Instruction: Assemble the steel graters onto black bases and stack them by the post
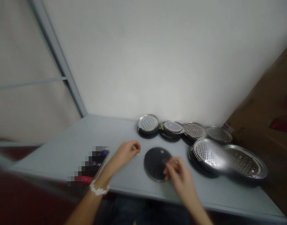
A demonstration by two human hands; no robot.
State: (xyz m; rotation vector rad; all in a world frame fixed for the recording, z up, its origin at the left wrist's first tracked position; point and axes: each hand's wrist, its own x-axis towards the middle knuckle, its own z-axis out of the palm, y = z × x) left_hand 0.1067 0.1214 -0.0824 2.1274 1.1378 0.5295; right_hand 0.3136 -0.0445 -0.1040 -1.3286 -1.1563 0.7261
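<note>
A black round disc (155,164) with a thin shiny rim lies on the table between my hands. My right hand (179,175) is over its right edge, fingers curled into a pinch above the dark surface. A small pale loop seems to show at those fingertips, too blurred to name. To the upper left of the disc, my left hand (129,150) is closed with thumb and fingers together. Whether something small sits in that pinch I cannot make out. A white bracelet (99,188) circles my left wrist.
Stacked round grater plates (148,123) stand along the wall, with more metal grater plates (210,153) and a large one (248,161) at the right. A phone (99,161) lies left on the grey table (87,134). Brown cardboard (272,103) borders the right side.
</note>
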